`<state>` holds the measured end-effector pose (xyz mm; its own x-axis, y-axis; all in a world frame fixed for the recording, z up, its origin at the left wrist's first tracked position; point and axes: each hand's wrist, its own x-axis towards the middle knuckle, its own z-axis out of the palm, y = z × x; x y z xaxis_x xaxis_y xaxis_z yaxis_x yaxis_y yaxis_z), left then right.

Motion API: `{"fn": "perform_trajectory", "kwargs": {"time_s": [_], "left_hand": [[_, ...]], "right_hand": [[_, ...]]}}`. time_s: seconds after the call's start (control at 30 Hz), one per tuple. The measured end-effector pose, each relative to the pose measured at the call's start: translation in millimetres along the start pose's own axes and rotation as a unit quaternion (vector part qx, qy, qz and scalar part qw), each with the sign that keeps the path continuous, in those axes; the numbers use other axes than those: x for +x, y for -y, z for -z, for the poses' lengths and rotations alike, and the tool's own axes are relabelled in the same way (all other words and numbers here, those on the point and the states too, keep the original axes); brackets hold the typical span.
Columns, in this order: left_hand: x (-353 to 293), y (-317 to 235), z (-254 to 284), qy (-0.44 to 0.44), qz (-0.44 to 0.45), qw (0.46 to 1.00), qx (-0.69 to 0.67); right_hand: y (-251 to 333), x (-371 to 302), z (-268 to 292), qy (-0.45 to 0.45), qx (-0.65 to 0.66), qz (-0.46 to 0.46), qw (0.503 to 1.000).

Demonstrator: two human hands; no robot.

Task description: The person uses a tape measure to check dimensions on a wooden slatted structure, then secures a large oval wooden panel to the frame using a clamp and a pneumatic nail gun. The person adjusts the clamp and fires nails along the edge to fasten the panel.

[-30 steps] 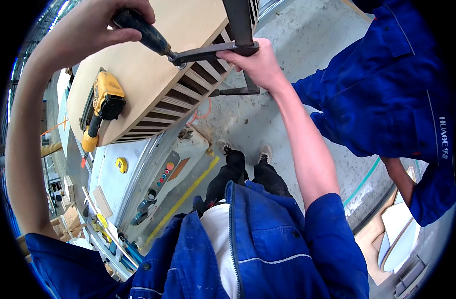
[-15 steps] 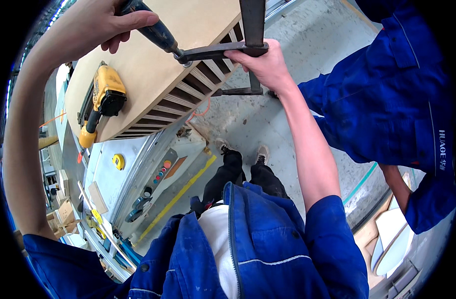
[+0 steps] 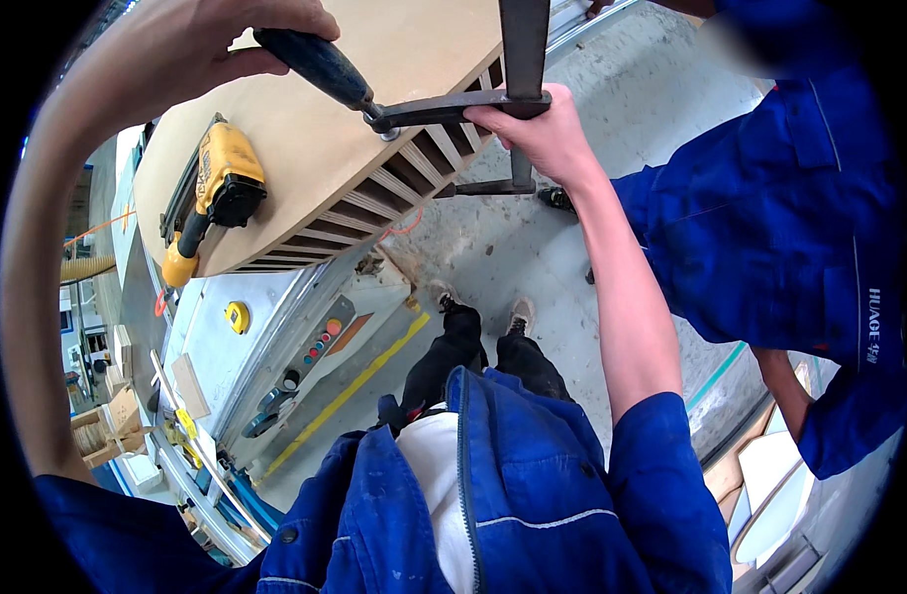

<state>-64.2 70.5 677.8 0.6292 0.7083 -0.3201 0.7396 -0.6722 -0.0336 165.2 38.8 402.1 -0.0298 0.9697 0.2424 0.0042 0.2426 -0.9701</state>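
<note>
A dark metal F-clamp (image 3: 429, 109) sits at the edge of a light wooden panel (image 3: 320, 158) with slatted ribs along its side. Its screw pad presses on the panel's top face, and its lower jaw (image 3: 488, 187) shows below the edge. My left hand (image 3: 211, 45) has thumb and fingers closed about the end of the clamp's blue-black handle (image 3: 320, 71). My right hand (image 3: 545, 139) wraps round the clamp where the sliding arm meets the bar (image 3: 525, 49). On the panel, left of the clamp, lies a yellow nail gun (image 3: 228, 178).
Below the panel, a yellow tape measure (image 3: 237, 317) rests on a pale machine table (image 3: 201, 332) with coloured buttons on its side. A co-worker in blue (image 3: 751, 228) stands close on the right. Wood offcuts (image 3: 117, 426) lie at lower left, white boards (image 3: 775, 485) at lower right.
My left fingers have shifted on the handle, the thumb now nearer its end. Clamp and panel appear slightly farther right and lower in view. The co-worker's arm has come in at the upper right.
</note>
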Motion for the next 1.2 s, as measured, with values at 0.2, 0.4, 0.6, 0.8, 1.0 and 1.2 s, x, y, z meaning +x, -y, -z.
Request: {"fn": "perform_trajectory", "kwargs": {"time_s": [0.2, 0.4, 0.6, 0.8, 1.0, 1.2], "left_hand": [[-7, 7, -32, -0.113, -0.041, 0.970, -0.212], [-9, -9, -92, -0.258, -0.044, 0.793, -0.549], [9, -26, -116, -0.342, -0.018, 0.655, -0.673], [18, -15, -118, -0.302, -0.047, 0.594, -0.744], [20, 9, -101, -0.042, -0.252, 0.591, -0.765], [9, -10, -110, -0.182, -0.161, 0.558, -0.793]], "right_hand": [[4, -4, -1, 0.002, 0.000, 0.024, 1.000], [9, -9, -5, -0.017, -0.004, 0.021, 1.000], [10, -14, -10, -0.031, 0.037, 0.018, 0.999], [8, -18, -11, -0.047, 0.036, 0.026, 0.998], [11, -20, -9, -0.036, 0.020, 0.007, 0.999], [14, -20, -13, -0.044, 0.020, 0.031, 0.998]]}}
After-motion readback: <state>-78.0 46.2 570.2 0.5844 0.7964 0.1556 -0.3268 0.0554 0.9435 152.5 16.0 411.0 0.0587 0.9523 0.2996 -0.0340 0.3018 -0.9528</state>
